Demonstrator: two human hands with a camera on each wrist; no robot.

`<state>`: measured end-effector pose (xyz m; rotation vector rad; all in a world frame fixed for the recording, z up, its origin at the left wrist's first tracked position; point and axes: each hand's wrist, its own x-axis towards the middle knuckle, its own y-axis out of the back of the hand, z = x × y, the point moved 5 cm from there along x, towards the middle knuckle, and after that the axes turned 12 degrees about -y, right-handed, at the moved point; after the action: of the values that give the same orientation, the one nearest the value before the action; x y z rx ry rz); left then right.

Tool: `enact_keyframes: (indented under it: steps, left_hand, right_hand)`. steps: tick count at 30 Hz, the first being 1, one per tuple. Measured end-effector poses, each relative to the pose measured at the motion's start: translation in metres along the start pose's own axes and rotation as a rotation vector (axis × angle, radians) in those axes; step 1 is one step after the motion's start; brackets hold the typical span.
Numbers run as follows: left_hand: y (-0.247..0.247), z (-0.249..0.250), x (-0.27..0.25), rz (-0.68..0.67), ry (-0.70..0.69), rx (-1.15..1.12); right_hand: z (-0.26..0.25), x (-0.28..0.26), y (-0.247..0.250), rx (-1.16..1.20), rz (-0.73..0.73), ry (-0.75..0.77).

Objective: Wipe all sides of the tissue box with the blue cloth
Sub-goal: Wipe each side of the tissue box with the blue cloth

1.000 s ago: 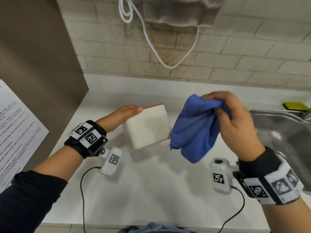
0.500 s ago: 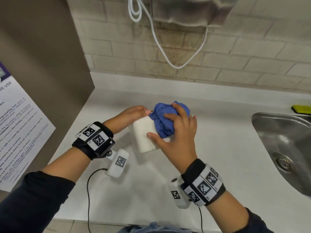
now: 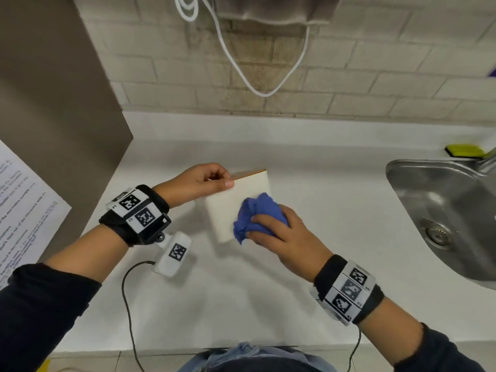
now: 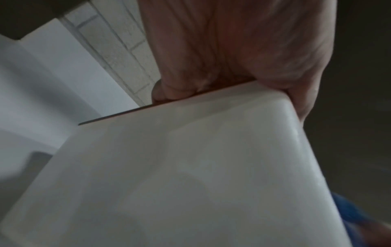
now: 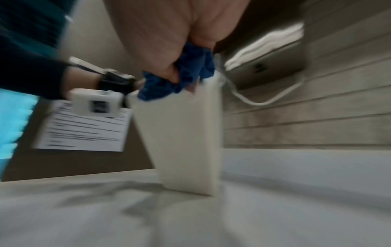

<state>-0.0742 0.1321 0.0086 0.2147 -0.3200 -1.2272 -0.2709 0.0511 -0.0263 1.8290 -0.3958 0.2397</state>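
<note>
The white tissue box [image 3: 236, 200] stands tilted on the counter [image 3: 308, 183], with an orange edge at its far top. My left hand [image 3: 212, 181] grips its upper left corner; in the left wrist view the fingers [image 4: 175, 90] curl over the box's [image 4: 190, 167] top edge. My right hand [image 3: 279, 232] holds the bunched blue cloth [image 3: 255, 216] and presses it on the box's near face, low on the right. The right wrist view, blurred, shows the blue cloth [image 5: 186, 75] bunched in my fingers against the box [image 5: 184, 137].
A steel sink [image 3: 442, 210] lies at the right, with a yellow-green sponge [image 3: 463, 150] behind it. A brown panel [image 3: 53, 103] with a printed sheet [image 3: 21, 210] stands at the left. A white cable [image 3: 257, 84] hangs on the brick wall.
My right hand brought the cloth from the air at the right onto the box, then slid it down from the top toward the lower right of the near face. The left hand kept its hold.
</note>
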Motion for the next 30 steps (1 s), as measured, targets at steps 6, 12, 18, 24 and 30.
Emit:
enact_keyframes:
  steps: [6,12,18,24,30]
  left_hand:
    - [-0.027,0.001,-0.022,-0.227,-0.057,0.252]
    - [-0.051,-0.029,-0.075,-0.564,-0.221,0.642]
    - [0.000,-0.044,-0.108,-0.480,-0.190,0.950]
    - [0.006,-0.059,-0.137,-0.052,0.454,0.719]
    - [-0.024,-0.076,-0.148,0.375,0.284,0.526]
  right_hand:
    - [0.077,-0.010,0.035,0.487,0.415,-0.571]
    - [0.081,-0.020,0.027,1.045,0.463,-0.891]
    - [0.067,-0.009,0.010,1.131,0.359,-0.866]
    - [0.066,-0.005,-0.015,1.362,0.332,-0.962]
    - [0.070,0.001,-0.023,1.595,0.268,-1.000]
